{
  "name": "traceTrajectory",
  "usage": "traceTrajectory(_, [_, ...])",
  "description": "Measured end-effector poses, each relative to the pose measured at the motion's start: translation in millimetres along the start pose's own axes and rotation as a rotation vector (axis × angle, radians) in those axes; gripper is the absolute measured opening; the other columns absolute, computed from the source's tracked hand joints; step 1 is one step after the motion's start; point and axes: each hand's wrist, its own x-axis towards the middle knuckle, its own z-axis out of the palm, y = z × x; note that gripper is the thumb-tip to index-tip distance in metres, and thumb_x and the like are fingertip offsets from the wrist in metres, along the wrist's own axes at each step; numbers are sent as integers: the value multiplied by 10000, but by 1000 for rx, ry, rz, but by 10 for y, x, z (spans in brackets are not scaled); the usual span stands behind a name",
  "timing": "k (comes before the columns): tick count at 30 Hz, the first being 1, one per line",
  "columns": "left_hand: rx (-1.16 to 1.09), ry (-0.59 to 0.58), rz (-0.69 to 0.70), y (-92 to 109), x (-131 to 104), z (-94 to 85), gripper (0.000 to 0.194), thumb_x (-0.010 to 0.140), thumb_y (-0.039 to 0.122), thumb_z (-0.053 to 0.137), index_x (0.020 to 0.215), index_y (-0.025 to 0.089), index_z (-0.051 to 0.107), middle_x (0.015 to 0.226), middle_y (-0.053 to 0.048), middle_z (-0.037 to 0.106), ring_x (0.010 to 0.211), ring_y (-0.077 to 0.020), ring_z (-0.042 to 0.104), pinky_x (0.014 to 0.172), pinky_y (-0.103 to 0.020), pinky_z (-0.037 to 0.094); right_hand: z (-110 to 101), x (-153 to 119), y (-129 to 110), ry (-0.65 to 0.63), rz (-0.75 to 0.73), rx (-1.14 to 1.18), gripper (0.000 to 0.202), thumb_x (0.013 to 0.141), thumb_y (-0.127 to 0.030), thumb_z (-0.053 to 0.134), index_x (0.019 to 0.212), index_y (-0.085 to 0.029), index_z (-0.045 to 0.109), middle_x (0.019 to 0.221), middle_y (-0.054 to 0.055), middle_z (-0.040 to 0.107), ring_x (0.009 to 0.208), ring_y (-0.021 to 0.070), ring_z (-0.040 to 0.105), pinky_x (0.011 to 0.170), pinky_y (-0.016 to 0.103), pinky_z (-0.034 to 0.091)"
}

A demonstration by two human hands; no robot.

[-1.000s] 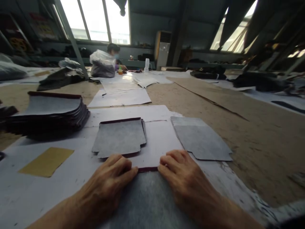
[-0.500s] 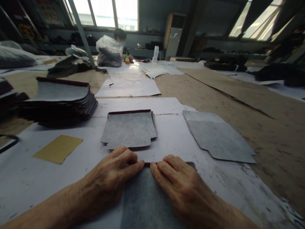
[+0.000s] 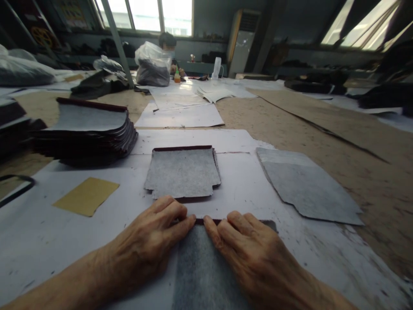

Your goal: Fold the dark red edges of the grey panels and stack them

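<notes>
A grey-backed fabric piece (image 3: 206, 267) lies close in front of me, with a narrow dark red folded strip along its far edge. My left hand (image 3: 151, 239) is closed on that edge, its thumb pressing the fold and its other fingers curled. Just to the right, my right hand (image 3: 251, 249) bears on the same fold with thumb and bent fingers. A short length of the strip shows between the two thumbs. Just beyond my hands is a small pile of notched grey pieces (image 3: 182, 172) with a dark red far edge.
To the left stands a tall stack of similar pieces (image 3: 90, 118), with a tan card (image 3: 87, 196) nearer me. Flat grey pieces (image 3: 309, 185) lie at right on white paper (image 3: 235, 165). Across the table a person (image 3: 167, 43) sits behind a filled plastic bag (image 3: 152, 64).
The view has shifted a little, so the surroundings appear farther right. My right thumb and fingers have spread slightly apart along the fold; the left hand keeps its grip.
</notes>
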Motion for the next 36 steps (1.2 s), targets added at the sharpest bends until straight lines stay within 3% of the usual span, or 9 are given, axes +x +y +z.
traceTrajectory(5, [-13,27,14,7,33,2,384,796,-24,331,1112,116,498,836,-72,486,747,-162,416,655,-308,433,-2,105,-33,-15,-48,-54,349,837,-22,293,1018,-21,592,868,114,565,753,218,460,635,370,445])
traceTrajectory(9, [-68,59,-48,-20,11,2,410,787,-14,347,1118,157,519,851,-58,493,767,-156,430,668,-300,416,89,147,-10,41,-75,177,309,856,-34,296,899,-26,602,874,126,553,794,217,457,690,360,457])
traceTrajectory(13, [-96,147,-57,-33,-65,-62,447,775,-25,347,1133,188,509,874,-48,492,768,-139,451,658,-280,398,169,102,35,73,-17,324,332,844,-26,287,1039,2,554,916,136,543,809,224,437,714,394,458])
traceTrajectory(18, [-134,-42,-51,64,-103,-175,387,747,24,379,1066,185,528,799,-35,491,709,-161,441,648,-339,355,172,92,56,19,23,379,376,834,-55,296,1142,-16,508,922,135,519,819,238,419,688,419,453])
traceTrajectory(21, [-124,-96,-56,99,-75,-205,369,750,26,379,1055,180,520,779,-31,498,695,-160,439,649,-343,348,152,108,57,-30,45,362,400,829,-63,317,1193,-56,483,955,125,512,858,245,421,726,429,447])
traceTrajectory(28, [-120,-87,-46,70,-88,-186,319,733,40,383,986,171,526,763,-31,504,684,-157,432,636,-344,341,130,137,68,-92,53,320,415,805,-89,371,1203,-118,485,965,113,504,876,250,421,721,422,441])
traceTrajectory(36, [-137,-90,-55,75,-70,-167,312,744,31,372,979,159,533,765,-34,493,692,-162,426,640,-350,332,135,157,60,-38,69,340,425,784,-48,312,1153,-117,512,913,104,499,818,227,417,676,394,436])
